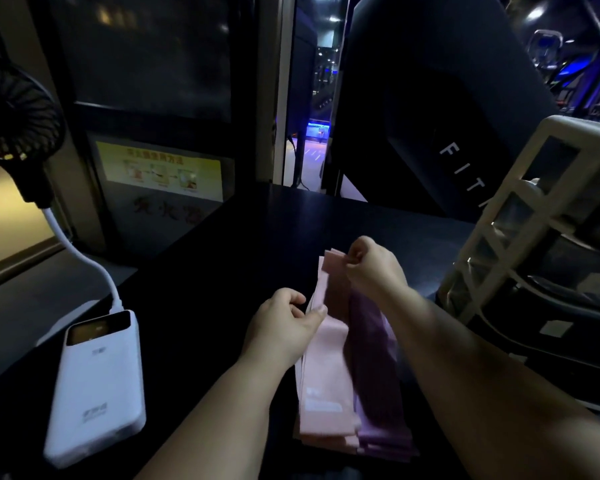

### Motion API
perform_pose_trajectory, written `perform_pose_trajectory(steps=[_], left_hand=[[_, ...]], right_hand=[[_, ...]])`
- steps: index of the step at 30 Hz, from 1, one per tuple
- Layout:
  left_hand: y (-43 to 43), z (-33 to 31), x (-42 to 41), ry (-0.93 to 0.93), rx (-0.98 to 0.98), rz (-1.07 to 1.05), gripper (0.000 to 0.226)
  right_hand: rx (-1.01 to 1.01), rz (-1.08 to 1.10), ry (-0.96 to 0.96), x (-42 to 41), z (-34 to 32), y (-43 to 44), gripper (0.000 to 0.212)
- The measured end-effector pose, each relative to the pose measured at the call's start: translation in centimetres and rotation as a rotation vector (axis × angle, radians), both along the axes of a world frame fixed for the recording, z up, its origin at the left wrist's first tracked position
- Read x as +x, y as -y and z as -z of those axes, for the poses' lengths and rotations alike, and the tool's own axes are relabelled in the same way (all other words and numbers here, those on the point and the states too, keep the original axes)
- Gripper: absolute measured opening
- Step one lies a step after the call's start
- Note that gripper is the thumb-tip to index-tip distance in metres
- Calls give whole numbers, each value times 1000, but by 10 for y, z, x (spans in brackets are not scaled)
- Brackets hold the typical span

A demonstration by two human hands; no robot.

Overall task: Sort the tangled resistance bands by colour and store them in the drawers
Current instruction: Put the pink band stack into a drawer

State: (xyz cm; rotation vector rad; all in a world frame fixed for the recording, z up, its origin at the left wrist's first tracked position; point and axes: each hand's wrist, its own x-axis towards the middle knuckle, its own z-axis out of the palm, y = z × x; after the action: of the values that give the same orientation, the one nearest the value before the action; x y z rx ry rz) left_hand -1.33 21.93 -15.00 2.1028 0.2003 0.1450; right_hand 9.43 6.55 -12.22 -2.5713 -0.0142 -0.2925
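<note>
Through the head camera, the white letters "F I T" are showing on the dark panel (430, 98) beyond the counter's far edge, with the rest running behind the drawer unit (568, 128). The yellow notice (160, 168) is carrying red characters too blurred to read. The grey marks on the power bank (97, 386) and the pale label (321, 405) on the pink bands (323, 368) are not resolving either.

Two colour stacks are lying side by side at the near edge of the counter (222, 265), with the purple bands (374, 368) to the right of the pink. There are perhaps three or four in each, since the layers are hard to count.

My left hand (284, 323) is pinching the pink bands' left edge. My right hand (374, 268) is pinching their far end and holding it up off the counter.

One cream drawer unit is standing at the right edge. One white power bank is lying at the left edge, its cable (84, 261) running up to one black fan (14, 112).
</note>
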Motion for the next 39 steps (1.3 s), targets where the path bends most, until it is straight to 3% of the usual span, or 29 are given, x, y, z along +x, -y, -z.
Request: perform_pose_trajectory(steps=[8,15,20,24,34,36,39], left_hand=[[0,3,0,19,-174,61,30],[3,4,0,-6,-454,96,55],[3,1,-4,-77,-398,143,72],[-3,-2,-5,-97,-388,141,65],[-5,-14,-10,-143,-779,222,54],[-2,-14,-13,-159,-738,244,57],[1,-11,-15,-89,-284,211,64]], right_hand=[[231,-70,18,7,-4,-6,25],[301,-36,66,17,3,-10,25],[348,-43,87,17,6,-9,26],[425,-90,110,16,4,-11,27],[412,-111,143,13,-2,-9,26],[374,-94,133,15,0,-7,25],[305,-76,101,17,8,-5,23]])
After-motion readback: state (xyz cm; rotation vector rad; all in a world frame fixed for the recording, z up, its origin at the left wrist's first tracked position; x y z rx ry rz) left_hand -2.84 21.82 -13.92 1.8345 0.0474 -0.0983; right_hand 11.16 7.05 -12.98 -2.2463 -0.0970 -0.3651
